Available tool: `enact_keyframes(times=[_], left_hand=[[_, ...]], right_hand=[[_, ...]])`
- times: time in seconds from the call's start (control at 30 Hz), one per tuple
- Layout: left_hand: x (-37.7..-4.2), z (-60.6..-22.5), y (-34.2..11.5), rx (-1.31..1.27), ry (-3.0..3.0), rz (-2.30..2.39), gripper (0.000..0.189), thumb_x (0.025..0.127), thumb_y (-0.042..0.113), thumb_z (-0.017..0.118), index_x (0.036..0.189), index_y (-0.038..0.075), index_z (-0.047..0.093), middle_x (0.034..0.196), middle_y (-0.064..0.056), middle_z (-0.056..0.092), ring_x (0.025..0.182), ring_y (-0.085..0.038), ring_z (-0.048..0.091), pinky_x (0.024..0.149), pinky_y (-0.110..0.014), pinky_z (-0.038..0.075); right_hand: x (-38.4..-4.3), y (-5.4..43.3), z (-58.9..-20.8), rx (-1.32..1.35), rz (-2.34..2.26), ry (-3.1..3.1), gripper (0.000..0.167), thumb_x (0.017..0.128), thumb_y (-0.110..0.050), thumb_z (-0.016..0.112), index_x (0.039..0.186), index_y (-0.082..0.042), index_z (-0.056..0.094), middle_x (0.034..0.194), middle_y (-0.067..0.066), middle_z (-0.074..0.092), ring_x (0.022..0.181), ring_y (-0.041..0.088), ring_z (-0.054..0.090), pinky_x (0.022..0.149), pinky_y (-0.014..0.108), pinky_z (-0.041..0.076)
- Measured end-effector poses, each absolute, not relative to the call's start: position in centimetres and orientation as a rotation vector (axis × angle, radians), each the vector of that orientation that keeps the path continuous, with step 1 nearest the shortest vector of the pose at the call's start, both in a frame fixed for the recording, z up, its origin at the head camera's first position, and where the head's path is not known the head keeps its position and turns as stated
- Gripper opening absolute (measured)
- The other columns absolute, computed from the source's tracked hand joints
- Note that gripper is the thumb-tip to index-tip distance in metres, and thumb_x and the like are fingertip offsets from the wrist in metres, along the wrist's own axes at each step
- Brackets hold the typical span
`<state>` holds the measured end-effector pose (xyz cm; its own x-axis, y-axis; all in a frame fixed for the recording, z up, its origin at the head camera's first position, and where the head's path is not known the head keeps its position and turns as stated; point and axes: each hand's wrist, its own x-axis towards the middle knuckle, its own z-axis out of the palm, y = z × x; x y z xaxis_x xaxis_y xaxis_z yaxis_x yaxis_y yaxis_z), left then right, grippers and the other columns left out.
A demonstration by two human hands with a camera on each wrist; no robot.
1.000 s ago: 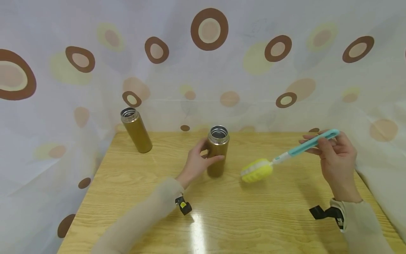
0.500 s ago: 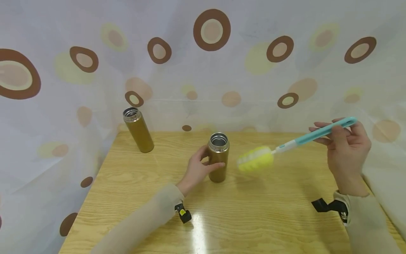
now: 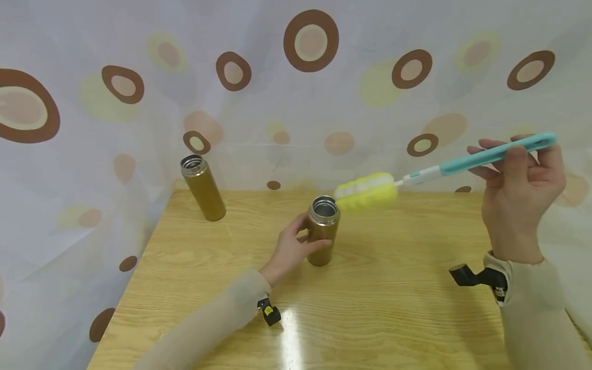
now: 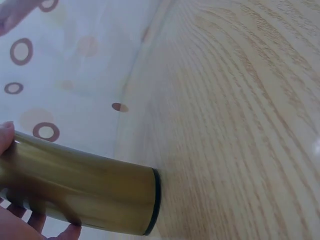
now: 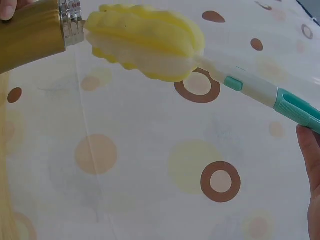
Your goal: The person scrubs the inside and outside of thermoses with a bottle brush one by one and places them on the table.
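Observation:
My left hand [image 3: 293, 249] grips a gold metal bottle [image 3: 322, 231] round its body, thumb across the front. The bottle is upright with no lid, its steel mouth facing up; its dark base meets the table in the left wrist view. In my right hand [image 3: 522, 195] is a bottle brush [image 3: 467, 162], held by its turquoise handle near the end. The brush's yellow and white sponge head [image 5: 145, 42] points left, its tip right at the bottle's mouth [image 5: 72, 22] and outside it. A second gold bottle [image 3: 203, 190], also lidless, stands at the back left, untouched.
The wooden table [image 3: 393, 308] fills the lower part of the head view. A pale cloth [image 3: 351, 118] with brown and yellow round patterns hangs behind it and along both sides. Each wrist wears a black strap-mounted device.
My right hand has risen and shifted right, lifting the brush so its sponge goes from low beside the bottle to mouth height. The gripped bottle has come slightly nearer the table's front.

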<state>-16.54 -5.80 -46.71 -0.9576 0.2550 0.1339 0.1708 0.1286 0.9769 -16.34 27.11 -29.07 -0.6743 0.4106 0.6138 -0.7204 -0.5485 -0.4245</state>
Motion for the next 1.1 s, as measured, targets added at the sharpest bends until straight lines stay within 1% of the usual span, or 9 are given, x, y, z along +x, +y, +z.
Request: enact_keyframes(times=[0.17,0.4,0.63,0.77,0.9,1.1], left_hand=[[-16.6,-47.0,-5.9,0.456,2.316,1.957,0.074,0.086,0.021,0.088,0.151,0.023,0.053,0.143,-0.001,0.061,0.132,-0.022,0.056,0.108,-0.044,0.051],[-16.4,-46.8,-6.0,0.458,2.296,1.941,0.073,0.087,0.023,0.088,0.151,0.025,0.053,0.143,0.003,0.06,0.132,-0.018,0.055,0.11,-0.04,0.05],[-16.7,-46.7,-6.0,0.462,2.308,1.928,0.072,0.087,0.022,0.087,0.151,0.026,0.053,0.143,0.003,0.061,0.132,-0.017,0.055,0.11,-0.04,0.05],[-16.9,-47.0,-6.0,0.476,2.303,1.942,0.072,0.088,0.021,0.087,0.151,0.025,0.054,0.142,0.002,0.061,0.132,-0.018,0.056,0.109,-0.039,0.051],[-17.0,-47.1,-6.0,0.488,2.295,1.943,0.073,0.088,0.02,0.087,0.152,0.025,0.053,0.143,0.002,0.061,0.133,-0.018,0.056,0.109,-0.039,0.05],[-16.8,-47.3,-6.0,0.503,2.293,1.936,0.073,0.088,0.019,0.086,0.152,0.025,0.053,0.142,0.001,0.061,0.132,-0.019,0.056,0.109,-0.039,0.051]], right_hand=[[-16.8,25.8,-28.1,0.634,2.248,-0.846,0.034,0.092,0.01,0.072,0.108,0.025,0.046,0.088,0.041,0.067,0.074,0.048,0.072,0.064,0.049,0.062],[-17.2,24.3,-27.6,0.697,2.248,-0.916,0.038,0.088,0.007,0.078,0.104,0.024,0.048,0.085,0.039,0.068,0.075,0.047,0.072,0.068,0.05,0.063],[-17.2,22.9,-26.6,0.8,2.191,-1.006,0.04,0.088,0.006,0.08,0.104,0.026,0.049,0.084,0.037,0.069,0.076,0.043,0.073,0.069,0.046,0.064],[-17.3,21.7,-25.7,0.856,2.119,-1.066,0.039,0.086,0.003,0.082,0.099,0.025,0.052,0.083,0.037,0.069,0.073,0.043,0.072,0.068,0.044,0.064],[-17.4,20.9,-25.0,0.907,2.049,-1.139,0.036,0.089,0.002,0.08,0.097,0.024,0.053,0.081,0.035,0.069,0.071,0.041,0.073,0.067,0.042,0.065],[-17.4,20.5,-24.7,0.891,2.002,-1.251,0.032,0.091,0.001,0.078,0.099,0.023,0.056,0.08,0.03,0.071,0.071,0.036,0.074,0.063,0.038,0.064]])
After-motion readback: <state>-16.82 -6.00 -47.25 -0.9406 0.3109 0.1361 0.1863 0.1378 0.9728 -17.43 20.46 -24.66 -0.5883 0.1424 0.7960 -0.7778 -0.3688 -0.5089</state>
